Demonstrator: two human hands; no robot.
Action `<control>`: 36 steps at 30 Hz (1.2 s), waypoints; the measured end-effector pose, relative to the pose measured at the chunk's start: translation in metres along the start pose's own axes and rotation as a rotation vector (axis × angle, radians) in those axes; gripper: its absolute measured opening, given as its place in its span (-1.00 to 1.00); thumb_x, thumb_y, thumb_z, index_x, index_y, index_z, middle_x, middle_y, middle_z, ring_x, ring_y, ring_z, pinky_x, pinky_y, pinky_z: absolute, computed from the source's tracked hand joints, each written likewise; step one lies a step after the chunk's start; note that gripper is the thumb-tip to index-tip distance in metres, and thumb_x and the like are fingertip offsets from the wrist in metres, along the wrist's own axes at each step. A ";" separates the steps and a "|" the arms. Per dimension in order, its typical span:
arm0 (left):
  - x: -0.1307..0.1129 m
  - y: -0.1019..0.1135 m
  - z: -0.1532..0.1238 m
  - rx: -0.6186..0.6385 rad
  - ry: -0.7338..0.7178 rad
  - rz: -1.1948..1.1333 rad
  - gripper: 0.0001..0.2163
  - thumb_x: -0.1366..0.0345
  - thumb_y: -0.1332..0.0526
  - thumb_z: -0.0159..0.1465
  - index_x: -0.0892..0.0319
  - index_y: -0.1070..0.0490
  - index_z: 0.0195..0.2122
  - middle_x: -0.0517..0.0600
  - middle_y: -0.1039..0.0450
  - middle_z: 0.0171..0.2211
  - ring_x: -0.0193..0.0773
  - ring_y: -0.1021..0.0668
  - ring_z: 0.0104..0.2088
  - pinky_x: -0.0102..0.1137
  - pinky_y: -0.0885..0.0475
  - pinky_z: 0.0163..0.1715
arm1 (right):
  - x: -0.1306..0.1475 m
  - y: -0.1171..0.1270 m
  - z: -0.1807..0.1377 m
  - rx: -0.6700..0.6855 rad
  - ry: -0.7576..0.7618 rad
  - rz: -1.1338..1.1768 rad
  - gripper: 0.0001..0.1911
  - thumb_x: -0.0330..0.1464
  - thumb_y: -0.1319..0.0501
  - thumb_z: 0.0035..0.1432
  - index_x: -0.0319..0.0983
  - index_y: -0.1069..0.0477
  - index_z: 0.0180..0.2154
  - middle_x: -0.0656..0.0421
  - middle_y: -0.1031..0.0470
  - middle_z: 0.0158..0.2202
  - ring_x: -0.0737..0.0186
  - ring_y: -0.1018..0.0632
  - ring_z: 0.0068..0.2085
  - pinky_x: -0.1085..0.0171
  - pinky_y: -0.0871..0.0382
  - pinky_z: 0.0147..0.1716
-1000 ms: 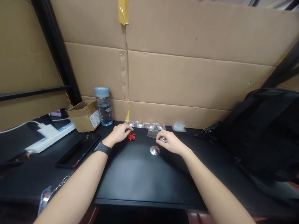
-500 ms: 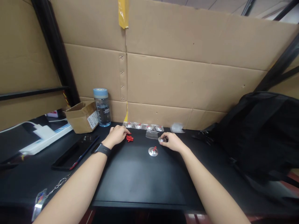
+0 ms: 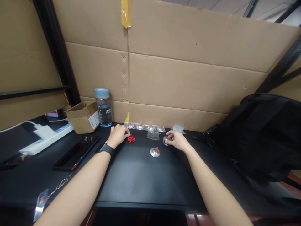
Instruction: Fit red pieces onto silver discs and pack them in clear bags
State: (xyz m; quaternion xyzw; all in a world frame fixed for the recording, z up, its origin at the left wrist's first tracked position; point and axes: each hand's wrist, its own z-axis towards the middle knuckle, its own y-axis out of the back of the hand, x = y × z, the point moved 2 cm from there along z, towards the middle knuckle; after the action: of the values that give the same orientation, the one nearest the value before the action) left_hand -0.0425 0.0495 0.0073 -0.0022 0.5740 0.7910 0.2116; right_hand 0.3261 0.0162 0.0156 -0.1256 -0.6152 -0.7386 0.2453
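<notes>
My left hand [image 3: 118,135] is closed in a pinch, with a bit of red at its fingertips, right beside a small pile of red cord loops [image 3: 131,139]. My right hand [image 3: 178,140] grips the edge of a silver finger cymbal [image 3: 166,140], which stands tilted at the fingertips. Between the hands and closer to me, another finger cymbal [image 3: 155,152] lies flat, a red loop at its centre. Behind, a row of wrapped finger cymbals [image 3: 150,128] with red loops lies along the cardboard wall. An opened clear plastic wrapper [image 3: 153,135] is in front of that row.
Crumpled clear plastic [image 3: 178,128] lies at the back. On the left are a water bottle [image 3: 104,110], a cardboard box [image 3: 82,119], a phone [image 3: 76,153], a power strip [image 3: 47,141] and a keychain [image 3: 42,202]. A black backpack [image 3: 261,135] occupies the right side.
My right hand has shifted slightly right with the cymbal, which is now tilted and shows more of its face. My left hand stays by the red loops, its fingers drawn in a little.
</notes>
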 end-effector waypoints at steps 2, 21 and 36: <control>-0.001 -0.003 0.000 -0.007 0.005 0.001 -0.87 0.25 -0.25 0.27 0.05 -0.59 -0.37 0.05 -0.60 -0.12 0.04 -0.44 -0.01 -0.12 -0.23 -0.03 | 0.004 0.002 0.000 -0.074 -0.010 0.003 -0.57 -0.23 -0.46 -0.03 -0.15 -0.54 -0.08 0.12 -0.64 -0.18 0.17 -0.60 -0.27 0.25 -0.40 -0.25; -0.115 0.009 -0.028 -0.194 -0.256 -0.477 -0.84 0.25 -0.09 0.46 0.07 -0.46 -0.15 0.06 -0.33 0.16 -0.02 -0.33 0.20 -0.04 -0.23 0.15 | 0.098 -0.020 -0.032 -0.102 0.290 0.880 -0.52 -0.27 -0.53 -0.04 -0.15 -0.51 -0.06 0.04 -0.59 0.03 0.08 -0.61 -0.03 0.25 -0.49 -0.23; -0.118 0.017 -0.034 -0.239 -0.315 -0.410 -0.89 0.33 -0.13 0.41 0.11 -0.45 -0.18 0.08 -0.32 0.18 0.01 -0.32 0.21 -0.02 -0.24 0.14 | 0.095 -0.029 -0.030 -0.098 0.232 0.937 -0.52 -0.27 -0.55 -0.08 -0.15 -0.53 -0.09 0.07 -0.61 -0.02 0.14 -0.59 -0.11 0.24 -0.50 -0.24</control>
State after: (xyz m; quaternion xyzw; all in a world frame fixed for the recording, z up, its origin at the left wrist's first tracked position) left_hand 0.0511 -0.0252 0.0405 -0.0203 0.4245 0.7844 0.4518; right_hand 0.2340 -0.0295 0.0312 -0.3173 -0.4254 -0.5861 0.6122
